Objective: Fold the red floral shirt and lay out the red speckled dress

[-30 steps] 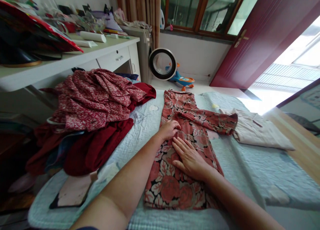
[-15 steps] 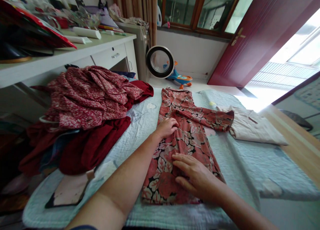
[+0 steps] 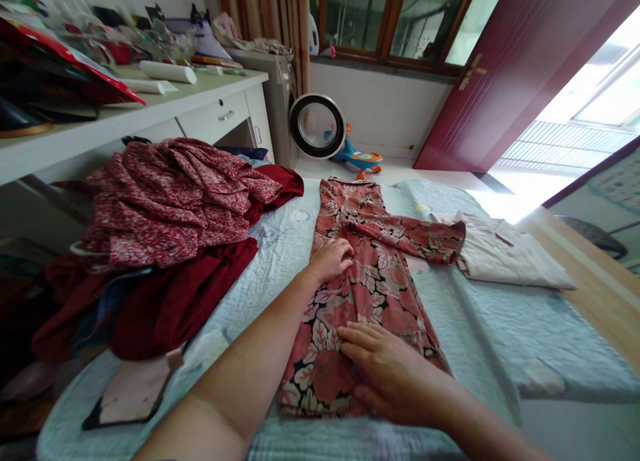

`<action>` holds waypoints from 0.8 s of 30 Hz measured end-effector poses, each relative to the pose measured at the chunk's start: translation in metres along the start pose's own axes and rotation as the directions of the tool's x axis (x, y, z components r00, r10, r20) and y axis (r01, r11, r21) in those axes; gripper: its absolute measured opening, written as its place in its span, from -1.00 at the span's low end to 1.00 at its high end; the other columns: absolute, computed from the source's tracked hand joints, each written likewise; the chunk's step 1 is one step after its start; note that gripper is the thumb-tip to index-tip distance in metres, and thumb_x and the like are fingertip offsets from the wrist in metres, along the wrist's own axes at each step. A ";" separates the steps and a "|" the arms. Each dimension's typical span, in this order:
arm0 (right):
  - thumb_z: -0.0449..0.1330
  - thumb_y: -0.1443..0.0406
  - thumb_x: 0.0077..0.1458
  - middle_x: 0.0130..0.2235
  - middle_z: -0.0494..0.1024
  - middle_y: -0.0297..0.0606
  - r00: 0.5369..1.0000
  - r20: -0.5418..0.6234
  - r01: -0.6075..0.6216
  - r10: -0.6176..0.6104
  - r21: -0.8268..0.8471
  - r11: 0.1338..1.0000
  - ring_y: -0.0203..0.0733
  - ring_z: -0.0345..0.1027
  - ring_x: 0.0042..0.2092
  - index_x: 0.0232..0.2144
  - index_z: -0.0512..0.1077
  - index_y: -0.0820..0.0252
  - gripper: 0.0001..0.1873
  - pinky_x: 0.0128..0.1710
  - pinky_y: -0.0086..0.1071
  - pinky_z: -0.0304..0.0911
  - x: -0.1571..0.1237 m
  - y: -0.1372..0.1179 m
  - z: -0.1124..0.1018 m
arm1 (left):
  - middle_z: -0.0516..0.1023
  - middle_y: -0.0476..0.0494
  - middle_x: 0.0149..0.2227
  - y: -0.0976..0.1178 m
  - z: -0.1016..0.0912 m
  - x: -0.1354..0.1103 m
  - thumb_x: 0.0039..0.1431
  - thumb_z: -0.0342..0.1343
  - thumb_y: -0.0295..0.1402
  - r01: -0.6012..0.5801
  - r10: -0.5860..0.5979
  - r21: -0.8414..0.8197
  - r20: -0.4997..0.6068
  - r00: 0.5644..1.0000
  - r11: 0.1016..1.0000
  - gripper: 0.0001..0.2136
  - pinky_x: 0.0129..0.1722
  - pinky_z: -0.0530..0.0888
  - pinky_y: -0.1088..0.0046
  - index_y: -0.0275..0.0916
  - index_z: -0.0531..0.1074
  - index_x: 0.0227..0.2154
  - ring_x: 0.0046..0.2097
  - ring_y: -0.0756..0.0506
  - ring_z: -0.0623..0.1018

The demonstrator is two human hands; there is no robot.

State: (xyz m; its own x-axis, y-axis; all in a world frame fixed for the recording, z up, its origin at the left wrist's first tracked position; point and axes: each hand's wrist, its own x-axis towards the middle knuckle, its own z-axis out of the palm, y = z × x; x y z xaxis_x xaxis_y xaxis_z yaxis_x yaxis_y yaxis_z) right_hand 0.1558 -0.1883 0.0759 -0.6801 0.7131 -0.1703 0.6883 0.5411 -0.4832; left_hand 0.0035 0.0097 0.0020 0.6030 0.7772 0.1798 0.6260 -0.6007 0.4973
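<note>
A red floral garment (image 3: 373,274) lies lengthwise on a pale blue quilt (image 3: 280,247), one sleeve folded across to the right. My left hand (image 3: 331,259) rests on its middle with fingers curled, pressing the cloth. My right hand (image 3: 387,371) lies flat on the near hem, fingers stretched out and together.
A heap of red patterned and dark red clothes (image 3: 170,214) fills the quilt's left side. A folded beige garment (image 3: 505,257) lies at the right. A white desk (image 3: 150,117) with clutter stands left. A round fan (image 3: 317,126), a toy and an open red door (image 3: 520,81) are beyond.
My right hand has slid down the garment toward me, from beside the left hand to the near hem. My left hand has stayed on the middle.
</note>
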 end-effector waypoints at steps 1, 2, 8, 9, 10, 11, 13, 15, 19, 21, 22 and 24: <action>0.16 0.28 0.12 0.12 0.48 -0.16 1.000 0.027 0.006 -0.006 0.010 1.000 -0.06 0.35 0.13 0.09 0.41 0.12 -0.55 0.14 -0.24 0.22 0.004 -0.002 -0.011 | 0.52 -0.11 -0.06 0.000 0.000 0.000 0.17 0.11 -0.37 0.000 0.000 -0.001 0.003 1.000 1.000 -0.86 0.11 0.33 0.26 -0.20 0.48 -0.21 0.00 -0.15 0.44; 0.13 0.30 0.14 -0.04 0.58 -0.21 0.999 0.050 -0.005 0.004 0.017 1.000 -0.12 0.45 -0.04 -0.02 0.48 0.11 -0.66 0.00 -0.30 0.31 0.011 -0.002 -0.023 | 0.52 -0.11 -0.05 0.000 0.000 0.001 0.19 0.08 -0.39 -0.003 0.003 -0.005 0.009 1.000 1.000 -0.86 0.13 0.33 0.26 -0.21 0.49 -0.21 0.01 -0.15 0.45; -0.03 0.45 0.19 -0.14 0.56 -0.12 0.881 -0.453 -0.166 0.134 -0.031 0.986 -0.16 0.41 -0.10 -0.13 0.48 0.25 -0.68 -0.05 -0.33 0.26 0.099 0.051 -0.059 | 0.55 -0.18 -0.03 -0.007 0.006 0.001 0.18 -0.09 -0.53 0.055 -0.060 -0.138 -0.034 0.998 0.989 -0.65 0.11 0.38 0.26 -0.25 0.41 -0.01 0.05 -0.14 0.48; -0.04 0.46 0.18 -0.14 0.55 -0.11 0.844 -0.513 -0.185 0.159 0.001 0.983 -0.16 0.40 -0.10 -0.13 0.47 0.26 -0.67 -0.05 -0.33 0.27 0.114 0.063 -0.057 | 0.55 -0.19 -0.03 -0.008 0.006 0.001 0.16 -0.10 -0.56 0.077 -0.087 -0.174 -0.048 0.995 0.982 -0.60 0.09 0.40 0.26 -0.26 0.34 0.06 0.04 -0.14 0.49; -0.05 0.47 0.17 -0.12 0.54 -0.10 0.803 -0.567 -0.195 0.182 0.038 0.980 -0.16 0.40 -0.10 -0.12 0.47 0.27 -0.66 -0.06 -0.34 0.27 0.127 0.075 -0.052 | 0.55 -0.20 -0.03 -0.009 0.006 0.000 0.14 -0.10 -0.58 0.099 -0.114 -0.214 -0.059 0.992 0.972 -0.54 0.06 0.42 0.26 -0.26 0.27 0.12 0.02 -0.13 0.51; -0.05 0.47 0.17 -0.10 0.53 -0.09 0.764 -0.613 -0.198 0.199 0.070 0.978 -0.15 0.39 -0.08 -0.08 0.45 0.26 -0.64 -0.05 -0.34 0.28 0.137 0.086 -0.046 | 0.55 -0.20 -0.02 -0.010 0.005 -0.001 0.13 -0.11 -0.59 0.119 -0.142 -0.259 -0.070 0.987 0.958 -0.50 0.04 0.44 0.27 -0.25 0.19 0.16 -0.01 -0.12 0.53; -0.07 0.48 0.16 -0.06 0.51 -0.08 0.705 -0.676 -0.198 0.216 0.105 0.975 -0.15 0.38 -0.06 0.02 0.40 0.25 -0.57 -0.03 -0.32 0.28 0.149 0.102 -0.030 | 0.51 -0.20 0.03 -0.010 0.003 -0.002 0.12 -0.10 -0.59 0.147 -0.196 -0.342 -0.113 0.974 0.928 -0.44 0.01 0.47 0.29 -0.21 0.07 0.21 -0.06 -0.08 0.55; -0.07 0.47 0.16 0.00 0.48 -0.06 0.692 -0.694 -0.205 0.198 0.074 0.976 -0.12 0.35 0.00 0.09 0.34 0.26 -0.53 0.03 -0.29 0.26 0.154 0.111 -0.016 | 0.47 -0.23 0.06 -0.011 0.002 -0.003 0.12 -0.10 -0.60 0.154 -0.239 -0.379 -0.190 0.952 0.912 -0.43 0.01 0.47 0.32 -0.22 0.03 0.21 -0.06 -0.07 0.55; 0.01 0.41 0.16 0.09 0.44 -0.06 0.782 -0.608 -0.212 0.136 -0.054 0.976 -0.05 0.27 0.12 0.04 0.39 0.25 -0.59 0.15 -0.19 0.16 0.152 0.117 -0.004 | 0.45 -0.27 0.05 -0.012 -0.002 -0.003 0.11 -0.12 -0.61 0.166 -0.258 -0.284 -0.328 0.909 0.944 -0.52 0.06 0.43 0.32 -0.26 0.17 0.12 0.03 -0.09 0.50; 0.02 0.39 0.18 0.09 0.45 -0.08 0.801 -0.583 -0.220 0.134 -0.079 0.972 -0.04 0.27 0.13 -0.01 0.44 0.22 -0.64 0.17 -0.17 0.13 0.151 0.118 -0.004 | 0.45 -0.26 0.08 -0.012 -0.004 -0.003 0.14 -0.13 -0.60 0.189 -0.234 -0.160 -0.353 0.906 0.969 -0.57 0.12 0.39 0.27 -0.24 0.25 0.09 0.10 -0.12 0.46; 0.02 0.38 0.19 0.09 0.46 -0.09 0.804 -0.579 -0.220 0.133 -0.082 0.972 -0.05 0.27 0.13 -0.01 0.44 0.21 -0.65 0.18 -0.17 0.12 0.151 0.119 -0.005 | 0.45 -0.25 0.11 -0.012 -0.005 -0.004 0.17 -0.13 -0.58 0.201 -0.218 -0.085 -0.345 0.913 0.976 -0.58 0.16 0.35 0.23 -0.23 0.27 0.08 0.15 -0.14 0.43; 0.02 0.37 0.20 0.10 0.45 -0.10 0.802 -0.581 -0.220 0.137 -0.074 0.973 -0.06 0.27 0.14 -0.01 0.45 0.20 -0.65 0.19 -0.17 0.11 0.152 0.120 -0.006 | 0.43 -0.25 0.16 -0.012 -0.004 -0.006 0.23 -0.12 -0.52 0.230 -0.207 0.052 -0.283 0.937 0.972 -0.61 0.22 0.26 0.12 -0.22 0.30 0.10 0.24 -0.20 0.34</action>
State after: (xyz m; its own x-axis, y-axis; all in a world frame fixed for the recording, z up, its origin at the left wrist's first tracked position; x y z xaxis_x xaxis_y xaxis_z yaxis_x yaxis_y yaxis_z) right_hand 0.1364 -0.0126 -0.0031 -0.3048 0.9051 0.2965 0.8377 0.4029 -0.3686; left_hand -0.0094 0.0128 -0.0012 0.2953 0.9051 0.3060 0.7729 -0.4146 0.4803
